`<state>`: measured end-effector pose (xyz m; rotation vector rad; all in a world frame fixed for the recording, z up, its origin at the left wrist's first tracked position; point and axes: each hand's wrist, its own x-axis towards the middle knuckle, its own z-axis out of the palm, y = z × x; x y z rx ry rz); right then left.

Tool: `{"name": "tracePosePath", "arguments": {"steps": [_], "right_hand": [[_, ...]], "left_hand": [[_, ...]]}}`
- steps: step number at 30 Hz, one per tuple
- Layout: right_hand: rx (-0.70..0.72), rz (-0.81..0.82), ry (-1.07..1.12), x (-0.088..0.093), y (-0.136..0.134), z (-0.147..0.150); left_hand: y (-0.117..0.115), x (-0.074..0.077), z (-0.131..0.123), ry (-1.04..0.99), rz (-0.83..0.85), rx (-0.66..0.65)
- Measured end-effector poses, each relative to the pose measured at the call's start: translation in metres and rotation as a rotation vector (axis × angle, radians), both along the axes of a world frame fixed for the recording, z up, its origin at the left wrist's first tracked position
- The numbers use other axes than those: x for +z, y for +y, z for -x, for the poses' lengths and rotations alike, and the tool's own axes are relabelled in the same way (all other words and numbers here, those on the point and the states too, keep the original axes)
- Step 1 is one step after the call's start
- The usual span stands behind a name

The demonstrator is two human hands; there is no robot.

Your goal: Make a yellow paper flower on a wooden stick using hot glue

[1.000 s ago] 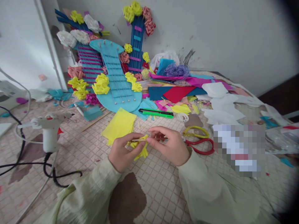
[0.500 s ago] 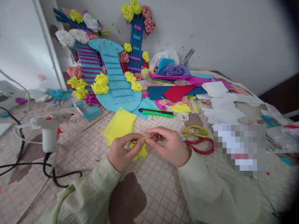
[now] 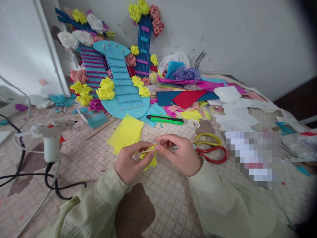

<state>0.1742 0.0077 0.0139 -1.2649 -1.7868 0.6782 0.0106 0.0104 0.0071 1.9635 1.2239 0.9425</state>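
My left hand point(image 3: 132, 162) pinches a crumpled piece of yellow crepe paper point(image 3: 151, 162) together with a thin pale stick point(image 3: 148, 151). The paper hangs below my left fingers. From the other side, my right hand point(image 3: 182, 154) has thumb and fingertips closed on the paper's edge by the stick's end. Just behind my left hand lie flat yellow crepe sheets point(image 3: 127, 132). Scissors point(image 3: 213, 153) with a red and a yellow handle lie right of my right hand, their blades partly hidden behind it.
A white glue gun point(image 3: 52, 142) with cords stands at the left. A green utility knife point(image 3: 165, 119) lies ahead, before a light-blue paper guitar point(image 3: 120, 76) trimmed with yellow flowers. Paper scraps and white sheets point(image 3: 236, 112) cover the back right. A blurred patch point(image 3: 252, 158) sits at the right.
My left thumb has shifted slightly down, and more of the pale stick shows between my hands. The yellow paper has turned a little. My right hand has barely moved.
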Motion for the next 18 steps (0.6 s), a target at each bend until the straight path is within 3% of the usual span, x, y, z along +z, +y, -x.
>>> {"name": "tracePosePath", "arguments": {"steps": [18], "right_hand": [[-0.043,-0.092,-0.076,0.0011,-0.0021,0.0016]], "left_hand": [[0.0001,-0.0004,-0.0012,-0.013,0.004,0.015]]}}
